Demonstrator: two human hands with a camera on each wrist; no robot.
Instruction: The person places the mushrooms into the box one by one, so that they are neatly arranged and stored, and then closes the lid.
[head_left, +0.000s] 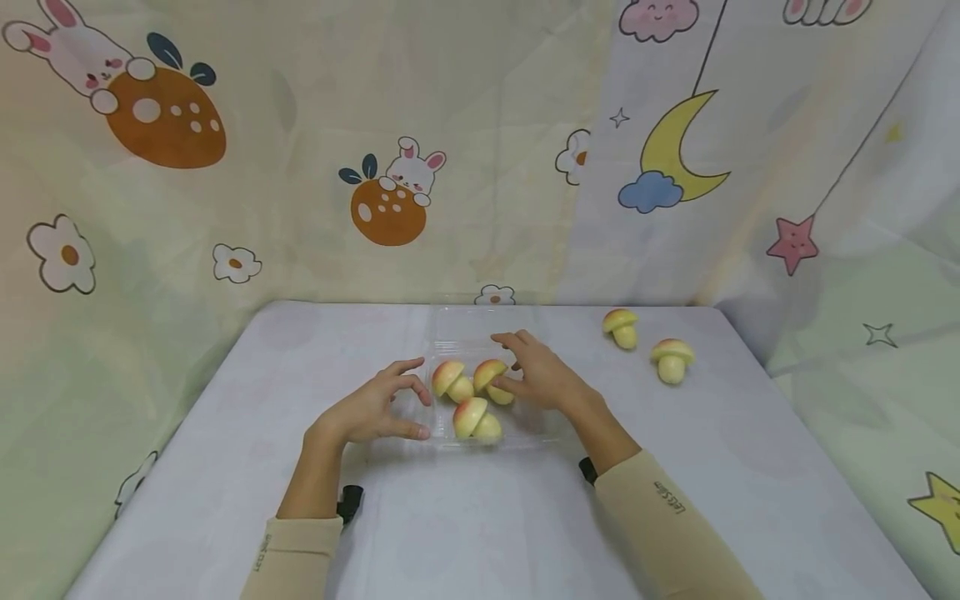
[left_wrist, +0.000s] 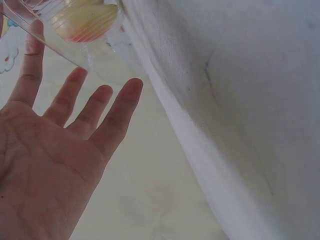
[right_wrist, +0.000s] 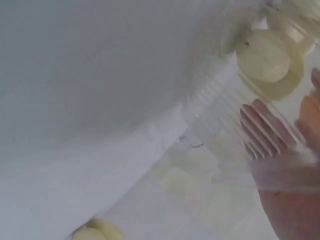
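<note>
A clear plastic box (head_left: 528,425) lies on the table with its lid (head_left: 486,323) folded back. Inside are three toy mushrooms, yellow with reddish caps: one at the left (head_left: 448,377), one at the back right (head_left: 489,372), one at the front (head_left: 472,417). My right hand (head_left: 547,373) reaches over the box's right side, thumb at the back-right mushroom, index finger stretched past it. In the right wrist view its fingers show through the ribbed wall, apart from a mushroom (right_wrist: 265,57). My left hand (head_left: 367,408) spreads beside the box's left wall, fingertips close to it, holding nothing.
Two more toy mushrooms stand on the white table (head_left: 225,467) at the back right, one farther back (head_left: 621,327) and one nearer (head_left: 672,361). A printed cloth (head_left: 480,100) hangs behind the table.
</note>
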